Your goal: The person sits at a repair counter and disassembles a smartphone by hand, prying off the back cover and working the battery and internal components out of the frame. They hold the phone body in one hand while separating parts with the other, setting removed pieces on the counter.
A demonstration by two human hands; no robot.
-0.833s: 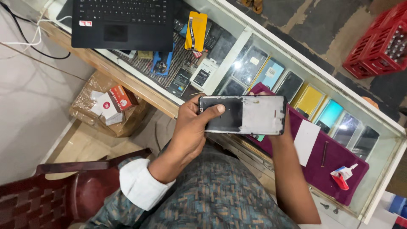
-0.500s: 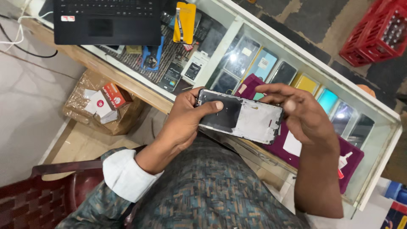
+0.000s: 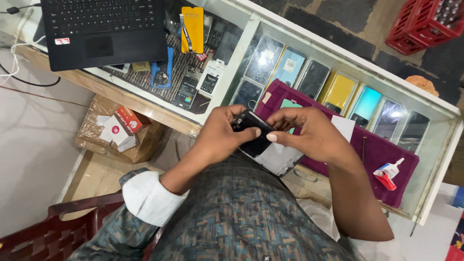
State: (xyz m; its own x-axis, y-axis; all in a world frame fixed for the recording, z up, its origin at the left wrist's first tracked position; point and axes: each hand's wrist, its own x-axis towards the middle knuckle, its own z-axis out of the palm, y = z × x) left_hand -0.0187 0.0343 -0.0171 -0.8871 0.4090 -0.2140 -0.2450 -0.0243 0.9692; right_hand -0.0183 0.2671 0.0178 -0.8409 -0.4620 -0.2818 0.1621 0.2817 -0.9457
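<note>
A black smartphone point(image 3: 263, 145) with its back off and pale inner parts showing is held over my lap, tilted down to the right. My left hand point(image 3: 220, 136) grips its upper end, thumb across the dark part. My right hand point(image 3: 309, 134) holds the same phone from the right, thumb and fingertips pressed on its upper edge near the left thumb. Both hands are above the near edge of a glass counter point(image 3: 338, 58). A maroon mat point(image 3: 382, 154) lies on the glass just past my right hand.
A black laptop point(image 3: 104, 29) sits at the counter's left end. Several phones and cases lie under the glass. A red and white glue tube point(image 3: 389, 171) rests on the mat. A cardboard box point(image 3: 118, 130) stands on the floor, a red crate point(image 3: 427, 24) beyond the counter.
The phone has swung from lying level to tilting down to the right. My right hand has come over its upper edge, fingertips now meeting my left thumb. The view has shifted a little.
</note>
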